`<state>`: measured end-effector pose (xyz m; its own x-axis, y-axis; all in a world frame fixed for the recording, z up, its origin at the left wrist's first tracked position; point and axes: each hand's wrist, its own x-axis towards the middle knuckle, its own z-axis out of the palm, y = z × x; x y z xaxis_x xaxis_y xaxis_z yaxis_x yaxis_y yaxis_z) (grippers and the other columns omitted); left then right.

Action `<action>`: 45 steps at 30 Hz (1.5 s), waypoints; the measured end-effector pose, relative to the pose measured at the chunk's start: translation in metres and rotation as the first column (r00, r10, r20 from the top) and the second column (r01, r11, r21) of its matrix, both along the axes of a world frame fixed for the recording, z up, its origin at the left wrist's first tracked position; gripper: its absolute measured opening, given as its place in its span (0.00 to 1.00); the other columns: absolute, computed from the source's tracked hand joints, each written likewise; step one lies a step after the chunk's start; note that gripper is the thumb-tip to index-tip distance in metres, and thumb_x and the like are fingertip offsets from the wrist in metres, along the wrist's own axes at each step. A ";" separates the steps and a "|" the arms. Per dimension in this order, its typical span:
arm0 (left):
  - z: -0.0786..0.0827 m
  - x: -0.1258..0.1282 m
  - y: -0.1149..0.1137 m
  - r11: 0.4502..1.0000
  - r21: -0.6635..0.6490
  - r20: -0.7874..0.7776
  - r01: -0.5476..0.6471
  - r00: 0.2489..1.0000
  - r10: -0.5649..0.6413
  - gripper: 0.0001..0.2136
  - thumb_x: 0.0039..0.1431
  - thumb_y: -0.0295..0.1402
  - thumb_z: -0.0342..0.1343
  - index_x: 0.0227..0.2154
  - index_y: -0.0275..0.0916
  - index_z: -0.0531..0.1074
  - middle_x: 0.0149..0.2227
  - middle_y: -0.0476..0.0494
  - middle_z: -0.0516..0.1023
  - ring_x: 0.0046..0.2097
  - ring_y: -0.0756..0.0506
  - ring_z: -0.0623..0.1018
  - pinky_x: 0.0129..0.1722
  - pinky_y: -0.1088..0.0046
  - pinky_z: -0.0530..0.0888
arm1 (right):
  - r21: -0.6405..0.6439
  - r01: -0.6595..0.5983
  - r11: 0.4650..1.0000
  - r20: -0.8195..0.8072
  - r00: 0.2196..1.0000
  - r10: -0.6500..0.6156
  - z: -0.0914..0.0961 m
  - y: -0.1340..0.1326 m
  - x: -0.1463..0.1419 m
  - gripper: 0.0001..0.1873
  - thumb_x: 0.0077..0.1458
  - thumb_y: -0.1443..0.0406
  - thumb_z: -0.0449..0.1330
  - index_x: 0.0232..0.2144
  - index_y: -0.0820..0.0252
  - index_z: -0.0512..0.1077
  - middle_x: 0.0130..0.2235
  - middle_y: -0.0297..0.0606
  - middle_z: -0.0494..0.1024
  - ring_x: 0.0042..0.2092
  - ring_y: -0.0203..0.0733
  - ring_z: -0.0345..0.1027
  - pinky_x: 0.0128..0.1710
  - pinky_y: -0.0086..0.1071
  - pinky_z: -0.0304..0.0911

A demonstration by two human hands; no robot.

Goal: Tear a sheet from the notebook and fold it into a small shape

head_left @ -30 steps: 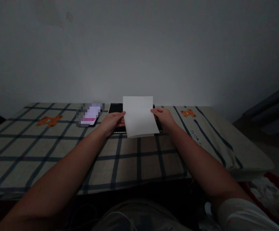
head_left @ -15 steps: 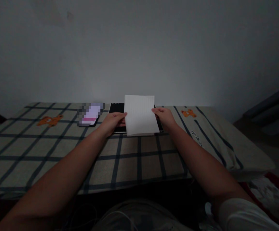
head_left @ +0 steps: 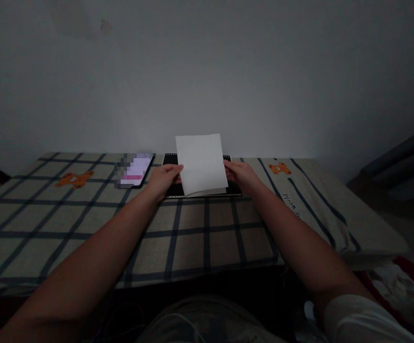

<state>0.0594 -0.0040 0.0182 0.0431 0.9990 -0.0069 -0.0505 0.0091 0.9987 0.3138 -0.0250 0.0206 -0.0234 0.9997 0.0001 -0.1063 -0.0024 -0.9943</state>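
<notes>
A white lined sheet of paper (head_left: 201,164), seemingly folded with a second layer showing at its lower edge, is held up in front of me. My left hand (head_left: 166,179) pinches its left edge, thumb on top and fingers behind. On the opposite side, my right hand (head_left: 240,173) grips the right edge between thumb and fingers. Beneath the paper a black notebook or folder (head_left: 171,189), with a row of small white marks along its edges, lies flat on the checked cloth. The paper hides its middle.
The table is covered by a checked tablecloth (head_left: 207,228) with orange bear prints. A phone (head_left: 135,170), its screen lit and partly blurred, lies left of the notebook. Behind stands a grey wall (head_left: 207,76). A red-rimmed bin (head_left: 403,290) with white scraps is at lower right.
The paper has shifted left and slightly up, and tilted a little, in both hands. More of the black notebook shows on the right. The phone has stayed put.
</notes>
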 end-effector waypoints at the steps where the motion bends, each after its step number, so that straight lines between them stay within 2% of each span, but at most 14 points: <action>1: 0.000 0.000 0.000 1.000 -0.001 -0.001 -0.009 1.000 0.009 0.10 0.49 0.38 0.67 0.27 0.35 0.77 0.29 0.45 0.79 0.30 0.50 0.75 0.37 0.71 0.76 | 0.002 -0.013 1.000 -0.007 1.000 0.013 0.000 0.000 0.000 0.15 0.50 0.54 0.65 0.24 0.59 0.73 0.27 0.38 0.77 0.28 0.33 0.66 0.29 0.29 0.62; 6: 0.000 -0.001 0.002 1.000 -0.027 0.030 -0.001 1.000 0.002 0.12 0.48 0.39 0.67 0.28 0.34 0.77 0.28 0.46 0.78 0.29 0.50 0.75 0.34 0.73 0.75 | -0.002 -0.039 0.999 0.004 0.999 0.039 -0.006 0.003 0.002 0.12 0.45 0.57 0.68 0.23 0.59 0.75 0.26 0.36 0.76 0.29 0.34 0.67 0.31 0.29 0.63; 13: 0.002 0.000 -0.001 0.995 -0.076 0.040 0.061 0.998 -0.058 0.13 0.45 0.39 0.69 0.27 0.34 0.76 0.30 0.43 0.79 0.32 0.49 0.77 0.35 0.72 0.77 | 0.025 0.063 0.998 0.092 0.994 -0.065 -0.008 0.006 0.003 0.09 0.47 0.60 0.66 0.23 0.60 0.75 0.25 0.34 0.75 0.28 0.33 0.66 0.31 0.29 0.61; 16: 0.001 -0.001 0.000 0.996 -0.057 0.024 0.062 0.998 -0.061 0.14 0.42 0.40 0.71 0.25 0.35 0.76 0.28 0.45 0.78 0.32 0.50 0.76 0.36 0.72 0.76 | 0.019 0.068 0.997 0.106 0.992 -0.070 -0.006 0.005 0.002 0.10 0.47 0.59 0.66 0.23 0.59 0.74 0.24 0.34 0.75 0.27 0.33 0.66 0.30 0.29 0.62; 22: 0.000 -0.002 0.001 1.000 0.014 -0.021 0.013 1.000 -0.013 0.16 0.42 0.44 0.70 0.24 0.36 0.76 0.27 0.46 0.78 0.30 0.49 0.75 0.36 0.72 0.75 | -0.048 0.001 0.999 0.051 0.999 0.001 -0.001 -0.001 0.000 0.07 0.48 0.62 0.67 0.23 0.58 0.75 0.26 0.36 0.77 0.29 0.35 0.68 0.33 0.31 0.66; 25: 0.001 -0.001 0.001 1.000 0.011 -0.017 0.002 1.000 -0.001 0.15 0.44 0.42 0.69 0.25 0.35 0.76 0.28 0.46 0.78 0.30 0.50 0.75 0.37 0.71 0.75 | -0.071 0.004 0.997 0.074 0.997 0.001 0.000 -0.001 0.000 0.05 0.48 0.64 0.66 0.24 0.59 0.76 0.27 0.37 0.78 0.31 0.36 0.70 0.35 0.32 0.67; 30: -0.001 -0.001 0.000 0.999 0.006 0.016 0.036 0.999 -0.036 0.12 0.47 0.40 0.68 0.26 0.36 0.77 0.28 0.46 0.79 0.30 0.50 0.76 0.38 0.70 0.76 | -0.049 0.036 0.998 0.085 0.996 -0.031 -0.003 0.000 0.000 0.05 0.48 0.65 0.66 0.23 0.59 0.76 0.26 0.36 0.78 0.29 0.34 0.68 0.33 0.31 0.65; 38: -0.001 -0.001 0.003 0.998 -0.049 0.018 0.029 0.999 -0.028 0.11 0.50 0.39 0.66 0.26 0.35 0.75 0.28 0.45 0.78 0.30 0.50 0.76 0.34 0.72 0.76 | -0.013 0.029 0.999 0.129 0.991 -0.027 -0.005 0.001 0.002 0.06 0.47 0.63 0.67 0.24 0.60 0.77 0.26 0.35 0.77 0.29 0.34 0.67 0.34 0.32 0.64; 42: -0.001 -0.001 0.002 0.996 -0.063 0.034 0.066 0.997 -0.064 0.11 0.49 0.38 0.68 0.29 0.35 0.76 0.31 0.42 0.79 0.33 0.49 0.77 0.37 0.70 0.77 | 0.004 0.082 0.997 0.170 0.982 -0.082 -0.003 0.001 0.001 0.06 0.48 0.63 0.66 0.24 0.60 0.76 0.26 0.34 0.76 0.28 0.34 0.66 0.34 0.32 0.63; 45: -0.002 -0.001 0.002 0.994 -0.078 0.026 0.080 0.997 -0.079 0.11 0.46 0.36 0.69 0.25 0.35 0.75 0.32 0.42 0.79 0.34 0.49 0.77 0.39 0.70 0.78 | 0.023 0.113 0.993 0.163 0.980 -0.115 0.000 0.001 0.000 0.06 0.48 0.64 0.66 0.23 0.60 0.76 0.25 0.33 0.75 0.27 0.32 0.64 0.32 0.31 0.62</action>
